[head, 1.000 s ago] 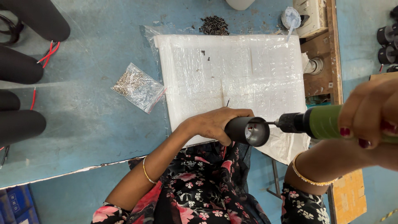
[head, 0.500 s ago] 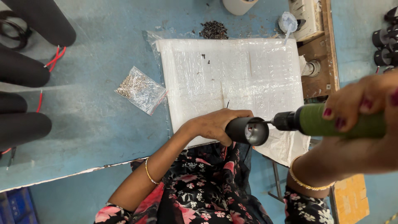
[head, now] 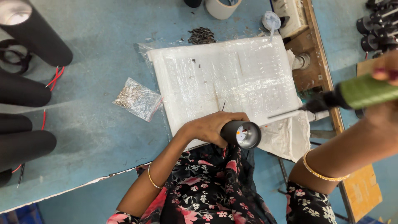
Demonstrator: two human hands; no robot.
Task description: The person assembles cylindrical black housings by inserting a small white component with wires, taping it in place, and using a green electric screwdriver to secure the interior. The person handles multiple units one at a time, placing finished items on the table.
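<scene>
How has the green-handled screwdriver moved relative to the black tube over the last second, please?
Yes. The green-handled screwdriver has drawn back to the right, away from the black tube; its tip is now outside the open end.

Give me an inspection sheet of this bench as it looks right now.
Surface: blue worktop, white plastic-wrapped pad on it.
Job's things: black cylindrical lamp housing; green-handled powered screwdriver, its bit pointing towards the housing's open end.
Clutter: clear bag of small screws, dark screw pile, tape roll.
Grippers: left hand grips the housing; right hand grips the screwdriver.
Cables: red wires from black tubes.
Surroundings: wooden rail.
</scene>
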